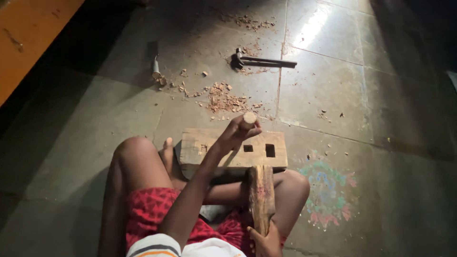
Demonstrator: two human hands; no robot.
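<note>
Nearest you, your right hand (264, 242) was closed around the lower end of one wooden mallet (261, 196); its fingers were partly cut off by the bottom edge, so how fully they wrapped the handle was hard to tell. The mallet rose from that grip with its head resting against the near edge of one wooden block (235, 151). Just beyond the mallet head, two square holes (270, 150) showed in the top of the block; a third, darker mark on the block's far-left side was too shadowed to identify.

Your left hand (236, 133) was clenched around one chisel handle (248, 119), only the round pale top of which stood above the fingers; the blade was hidden below the hand, so whether it met the wood could not be told. The block lay across your two bare legs, its underside out of sight.

Beyond the left-hand grip, wood chips (223, 99) were scattered in several patches on the tiled floor (333, 85). Farther off still lay one dark hammer (263, 61), and, to the left of it, one small pale-handled tool (155, 69), too dim to name.
</note>
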